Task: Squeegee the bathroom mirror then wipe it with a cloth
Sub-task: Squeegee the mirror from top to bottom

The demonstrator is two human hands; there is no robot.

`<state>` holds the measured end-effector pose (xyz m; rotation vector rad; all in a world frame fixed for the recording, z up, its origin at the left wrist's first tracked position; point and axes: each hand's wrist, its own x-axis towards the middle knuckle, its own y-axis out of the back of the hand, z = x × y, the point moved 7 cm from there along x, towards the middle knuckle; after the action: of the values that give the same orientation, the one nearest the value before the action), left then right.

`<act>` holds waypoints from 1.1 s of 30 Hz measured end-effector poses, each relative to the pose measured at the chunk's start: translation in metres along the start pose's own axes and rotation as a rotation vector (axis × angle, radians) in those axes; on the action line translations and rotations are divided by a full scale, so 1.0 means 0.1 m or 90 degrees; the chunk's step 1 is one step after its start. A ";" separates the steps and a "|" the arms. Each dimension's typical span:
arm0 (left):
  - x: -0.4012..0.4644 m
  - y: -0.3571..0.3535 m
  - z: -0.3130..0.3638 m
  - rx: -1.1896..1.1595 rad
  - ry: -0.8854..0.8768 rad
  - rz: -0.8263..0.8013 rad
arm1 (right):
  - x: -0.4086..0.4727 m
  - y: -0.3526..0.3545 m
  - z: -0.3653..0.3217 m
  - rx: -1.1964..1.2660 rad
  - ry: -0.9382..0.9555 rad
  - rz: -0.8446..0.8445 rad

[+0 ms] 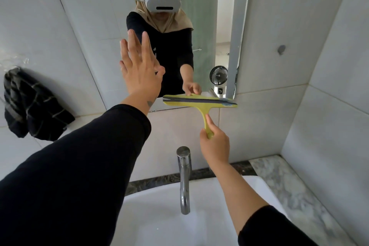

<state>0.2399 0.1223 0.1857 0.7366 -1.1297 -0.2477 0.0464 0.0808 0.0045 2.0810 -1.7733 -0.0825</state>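
The bathroom mirror [205,26] hangs on the white tiled wall straight ahead. My right hand [214,144] grips the handle of a yellow-green squeegee [199,103], whose dark rubber blade lies level against the mirror's bottom edge. My left hand [137,70] is held flat against the mirror's left part, fingers spread and pointing up, holding nothing. A dark checked cloth [32,106] hangs on the wall at the far left, well away from both hands.
A chrome faucet [184,177] rises over the white sink [159,215] directly below the squeegee. A marble counter [295,185] runs to the right, up to a tiled side wall. A small fan shows as a reflection in the mirror.
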 end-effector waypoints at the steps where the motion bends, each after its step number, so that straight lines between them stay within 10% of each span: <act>1: -0.01 0.03 -0.02 -0.003 -0.007 0.001 | -0.04 -0.07 0.00 0.012 -0.004 -0.010; 15: -0.21 0.40 -0.92 0.075 0.043 -0.013 | -0.60 -1.10 -0.47 0.094 -0.074 -0.059; 33: -0.86 0.31 -1.06 0.015 0.086 -0.212 | -0.68 -0.89 -0.70 -0.308 0.072 -0.292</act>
<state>0.2917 0.2345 0.1197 0.9480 -0.8796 -0.4578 0.1372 0.1748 0.0244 2.0268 -1.0471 -0.4638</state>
